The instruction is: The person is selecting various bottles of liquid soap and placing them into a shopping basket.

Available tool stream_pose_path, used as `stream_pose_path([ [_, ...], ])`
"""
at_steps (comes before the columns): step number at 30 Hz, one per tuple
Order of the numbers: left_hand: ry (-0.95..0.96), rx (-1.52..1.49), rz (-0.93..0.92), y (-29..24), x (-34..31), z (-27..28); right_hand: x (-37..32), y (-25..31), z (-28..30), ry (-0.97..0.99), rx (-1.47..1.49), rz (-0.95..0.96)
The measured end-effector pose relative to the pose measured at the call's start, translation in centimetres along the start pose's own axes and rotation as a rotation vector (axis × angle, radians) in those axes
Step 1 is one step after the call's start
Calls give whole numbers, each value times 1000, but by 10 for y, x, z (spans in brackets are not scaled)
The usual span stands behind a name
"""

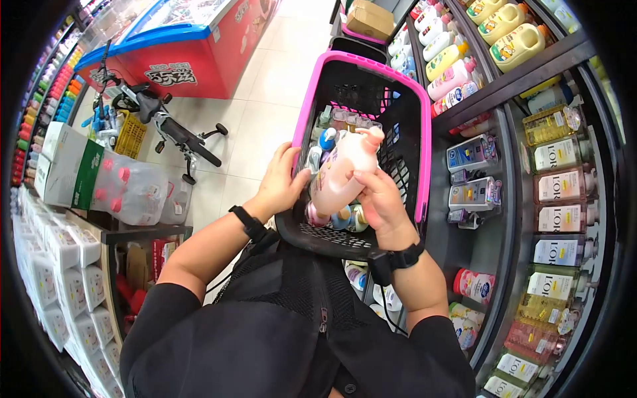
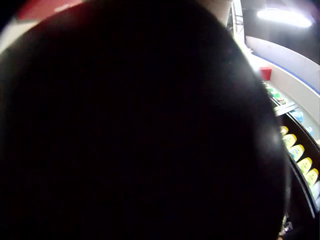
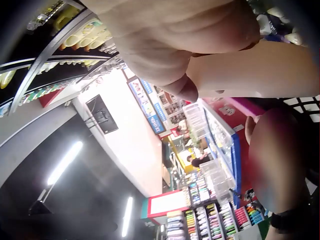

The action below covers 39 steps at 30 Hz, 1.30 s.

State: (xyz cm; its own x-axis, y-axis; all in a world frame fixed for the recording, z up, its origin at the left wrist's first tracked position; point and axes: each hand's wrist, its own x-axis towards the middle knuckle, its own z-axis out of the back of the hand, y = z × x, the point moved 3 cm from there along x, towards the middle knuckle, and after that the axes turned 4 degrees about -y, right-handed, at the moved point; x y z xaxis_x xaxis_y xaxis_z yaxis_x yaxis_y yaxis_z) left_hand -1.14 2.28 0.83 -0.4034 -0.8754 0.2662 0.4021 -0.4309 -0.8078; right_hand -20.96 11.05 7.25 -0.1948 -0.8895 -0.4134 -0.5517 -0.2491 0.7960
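bottle (image 1: 344,171) | right hand (image 1: 385,204): grips it | left hand (image 1: 282,180): by basket rim (image 1: 426,132)

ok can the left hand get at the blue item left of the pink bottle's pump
Probably yes: the left hand is by the left rim of the basket, and the blue item shows inside, though the pink bottle in the right hand crowds the way.

Tilted sideways. Right hand (image 3: 185,30) large across top, fingers (image 3: 186,90) against pale pink bottle (image 3: 255,72), which runs to right edge. Left hand (image 3: 276,160) below, blurred — black band (image 3: 290,220) at wrist. Black basket (image 3: 304,102) lattice at right edge. Behind: red freezer (image 3: 237,160) with blue rim, distant person (image 3: 201,161) in dark top. Upper left, dark shelves (image 3: 39,64) with bottle rows. Lower left — two lit ceiling tubes (image 3: 65,163).
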Motion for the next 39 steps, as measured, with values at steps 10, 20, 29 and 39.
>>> stream_pose_path([
  [10, 112, -195, 51, 33, 2, -13, 87, -85, 4, -224, -55, -140],
  [20, 310, -285, -25, 45, 11, 0, 119, -126, 17, -284, -163, -304],
  [29, 274, -231, -73, 45, 10, 0, 128, -140, 11, -317, -172, -324],
  [39, 265, -216, -92, 44, 10, 0, 116, -89, -19, -373, -208, -288],
])
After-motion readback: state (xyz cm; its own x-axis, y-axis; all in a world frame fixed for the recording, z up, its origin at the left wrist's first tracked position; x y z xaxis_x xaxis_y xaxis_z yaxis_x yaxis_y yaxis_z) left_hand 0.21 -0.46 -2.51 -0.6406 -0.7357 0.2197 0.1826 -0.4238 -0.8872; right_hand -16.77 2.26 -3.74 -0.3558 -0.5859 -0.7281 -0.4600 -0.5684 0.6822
